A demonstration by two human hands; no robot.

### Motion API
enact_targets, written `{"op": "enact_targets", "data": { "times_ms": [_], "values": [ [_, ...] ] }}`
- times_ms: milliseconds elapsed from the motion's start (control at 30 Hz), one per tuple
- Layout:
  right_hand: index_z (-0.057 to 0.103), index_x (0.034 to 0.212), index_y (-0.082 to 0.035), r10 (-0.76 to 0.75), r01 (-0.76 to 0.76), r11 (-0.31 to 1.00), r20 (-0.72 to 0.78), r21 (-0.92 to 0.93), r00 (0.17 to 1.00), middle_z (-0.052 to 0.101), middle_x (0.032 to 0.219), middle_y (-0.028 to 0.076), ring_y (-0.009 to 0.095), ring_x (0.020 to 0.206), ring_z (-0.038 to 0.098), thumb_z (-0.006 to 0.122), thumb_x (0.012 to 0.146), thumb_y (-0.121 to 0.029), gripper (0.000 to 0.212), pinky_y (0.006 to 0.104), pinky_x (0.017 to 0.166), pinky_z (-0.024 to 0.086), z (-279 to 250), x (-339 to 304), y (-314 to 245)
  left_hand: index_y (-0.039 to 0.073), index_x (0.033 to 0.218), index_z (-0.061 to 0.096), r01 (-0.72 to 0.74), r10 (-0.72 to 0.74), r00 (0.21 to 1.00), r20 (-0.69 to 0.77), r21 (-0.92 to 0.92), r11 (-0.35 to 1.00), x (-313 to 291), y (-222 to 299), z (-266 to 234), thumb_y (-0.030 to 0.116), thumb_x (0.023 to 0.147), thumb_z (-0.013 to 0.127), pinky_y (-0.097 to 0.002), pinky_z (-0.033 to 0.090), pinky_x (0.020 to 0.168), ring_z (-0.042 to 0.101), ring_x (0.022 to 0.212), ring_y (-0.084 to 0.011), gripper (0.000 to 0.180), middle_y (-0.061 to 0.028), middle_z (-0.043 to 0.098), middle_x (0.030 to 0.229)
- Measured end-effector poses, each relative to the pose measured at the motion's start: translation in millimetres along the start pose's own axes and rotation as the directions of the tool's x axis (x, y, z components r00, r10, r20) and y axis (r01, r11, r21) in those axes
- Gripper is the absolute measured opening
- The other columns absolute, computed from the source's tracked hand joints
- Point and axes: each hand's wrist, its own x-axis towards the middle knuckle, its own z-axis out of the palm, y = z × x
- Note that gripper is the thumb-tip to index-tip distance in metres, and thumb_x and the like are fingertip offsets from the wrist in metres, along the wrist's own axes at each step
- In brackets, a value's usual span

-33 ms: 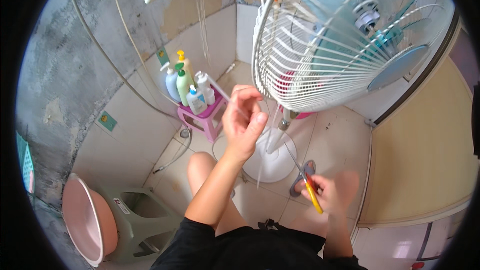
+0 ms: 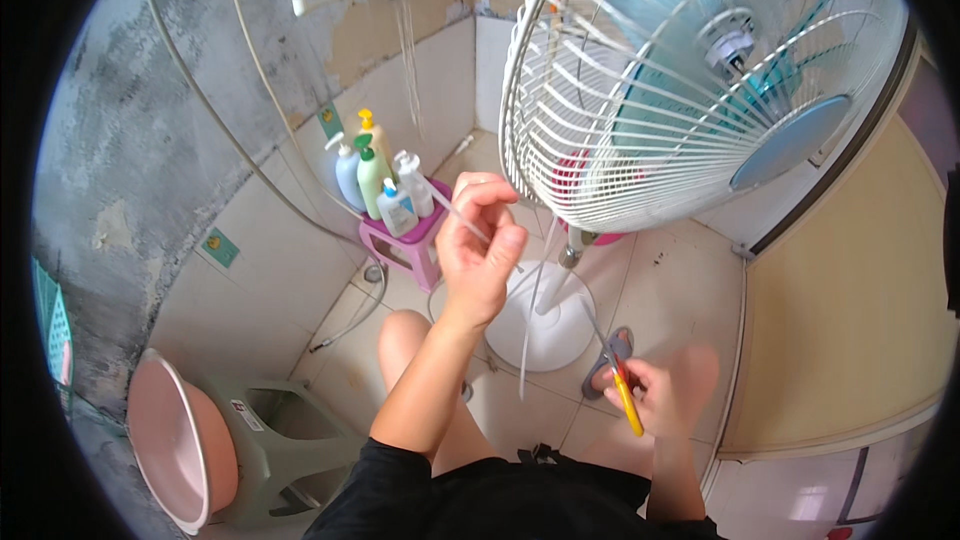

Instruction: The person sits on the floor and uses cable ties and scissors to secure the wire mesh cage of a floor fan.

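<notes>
My left hand [image 2: 477, 250] is raised left of the fan's lower rim, fingers curled around a thin whitish strip [image 2: 460, 216] that sticks out toward the bottles. Another pale strip [image 2: 533, 315] hangs down beside the hand, below the fan. The large white standing fan [image 2: 600, 170] has a wire grille and blue blades, and its round white base [image 2: 530, 340] rests on the floor. Low on the right, my right hand [image 2: 660, 395] is closed on scissors [image 2: 622, 388] with yellow and red handles, their narrow blades pointing up toward the fan base.
Several pump bottles [image 2: 370, 175] stand on a small pink-purple stool [image 2: 408, 252] near the tiled wall. A pink basin [image 2: 170, 440] leans by a grey-green stool [image 2: 290, 450] at lower left. A hose [image 2: 350, 325] trails on the floor. A beige door panel [image 2: 840, 340] is at right.
The whole view has shifted slightly. The hanging strip's lower end sits a little lower and farther right. Both hands keep nearly the same pose.
</notes>
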Motion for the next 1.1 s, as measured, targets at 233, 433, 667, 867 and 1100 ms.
{"op": "enact_targets", "data": {
  "times_ms": [233, 433, 667, 867, 1100],
  "values": [
    [0.053, 0.100, 0.006, -0.309, 0.392, 0.888, -0.318, 0.241, 0.896, 0.063, 0.090, 0.012, 0.008, 0.069, 0.056, 0.065, 0.072, 0.005, 0.030, 0.0234, 0.066, 0.046, 11.5, 14.6, -75.3, 0.004, 0.096, 0.052, 0.047, -0.047, 0.998, -0.041, -0.019, 0.999, 39.4, 47.5, 10.0, 0.003, 0.084, 0.059, -0.0190, 0.036, 0.067, 0.046, 0.078, -0.0049, 0.014, 0.0007, 0.049, 0.095],
    [0.051, 0.112, 0.003, -0.671, 0.750, 0.610, -0.335, 0.255, 0.661, 0.063, 0.098, 0.015, 0.007, 0.063, 0.054, 0.064, 0.074, 0.003, 0.040, 0.0217, 0.060, 0.045, 47.8, 65.0, -135.9, 0.003, 0.094, 0.053, 0.156, -0.156, 0.988, -0.014, 0.019, 0.988, 40.4, 62.3, 11.6, 0.002, 0.084, 0.060, -0.0189, 0.039, 0.069, 0.050, 0.081, -0.0049, 0.012, 0.0008, 0.054, 0.094],
    [0.050, 0.110, 0.001, -0.731, 0.823, 0.562, -0.415, 0.086, 0.542, 0.057, 0.080, 0.004, 0.006, 0.065, 0.049, 0.063, 0.079, -0.001, 0.033, 0.0203, 0.055, 0.041, 62.4, 69.1, -163.3, 0.007, 0.089, 0.052, 0.198, -0.206, 0.978, 0.027, 0.181, 0.963, 38.0, 69.7, 13.1, 0.011, 0.085, 0.061, -0.0160, 0.022, 0.043, 0.029, 0.050, 0.0003, 0.010, 0.0076, 0.045, 0.068],
    [0.051, 0.099, 0.001, -0.741, 0.814, 0.555, -0.547, -0.172, 0.390, 0.051, 0.076, 0.003, 0.010, 0.062, 0.045, 0.071, 0.070, -0.001, 0.035, 0.0218, 0.055, 0.038, 60.2, 78.9, -161.9, 0.008, 0.086, 0.050, 0.203, -0.227, 0.965, 0.130, 0.171, 0.964, 37.9, 65.8, 12.5, 0.015, 0.088, 0.058, -0.0165, 0.024, 0.044, 0.031, 0.051, -0.0010, 0.010, 0.0077, 0.041, 0.065],
    [0.055, 0.087, 0.000, -0.718, 0.759, 0.562, -0.649, -0.328, 0.251, 0.056, 0.078, 0.006, 0.013, 0.060, 0.048, 0.075, 0.066, -0.004, 0.030, 0.0258, 0.057, 0.041, 44.8, 77.2, -171.2, 0.007, 0.091, 0.049, 0.249, -0.258, 0.960, 0.105, 0.097, 0.964, 34.9, 62.4, 11.3, 0.015, 0.087, 0.059, -0.0168, 0.025, 0.043, 0.033, 0.050, -0.0023, 0.013, 0.0052, 0.045, 0.069]
  ]
}}
